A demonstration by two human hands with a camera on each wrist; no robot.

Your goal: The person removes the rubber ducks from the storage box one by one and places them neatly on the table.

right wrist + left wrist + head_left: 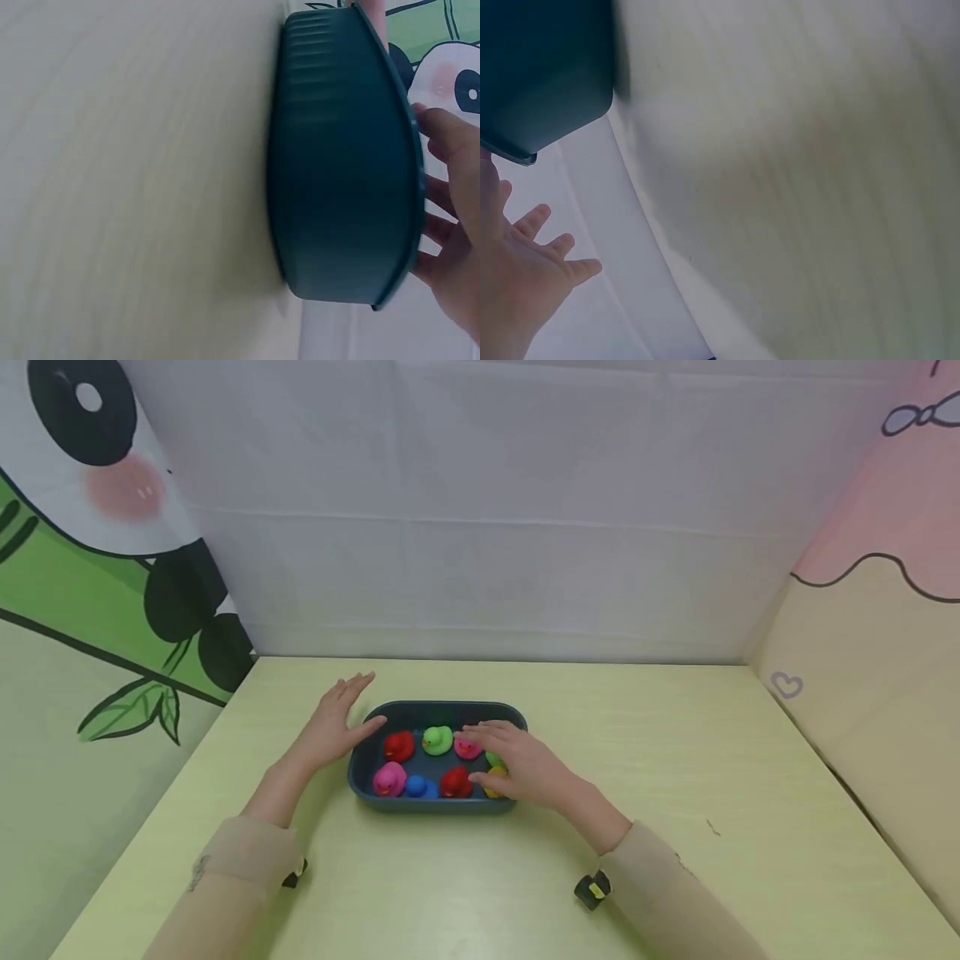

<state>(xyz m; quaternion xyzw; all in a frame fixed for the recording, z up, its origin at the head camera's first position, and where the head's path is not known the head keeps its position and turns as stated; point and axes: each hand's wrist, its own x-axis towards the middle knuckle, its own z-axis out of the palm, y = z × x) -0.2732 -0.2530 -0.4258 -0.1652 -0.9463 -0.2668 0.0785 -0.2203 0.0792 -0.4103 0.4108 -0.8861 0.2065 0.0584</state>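
A dark teal plastic tray (pixel 438 807) stands on the table with several small rubber ducks inside. Its back row shows a red duck (pixel 398 746), a green duck (pixel 437 741) and a pink duck (pixel 468 748). Along the front are another pink duck (pixel 389 779), a blue duck (pixel 421 787), a second red duck (pixel 455 782) and a yellow duck (pixel 494 783). My left hand (pixel 332 724) is spread at the tray's left end, thumb right at the rim. Over the right end reaches my right hand (pixel 522 763), fingers extended, partly hiding the yellow duck and another green one (pixel 493 760).
The light wooden table (pixel 637 860) meets a white cloth backdrop (pixel 480 585) behind the tray. Painted panels flank it: a green cartoon panel (pixel 82 602) on the left, a pink and cream one (pixel 877 643) on the right.
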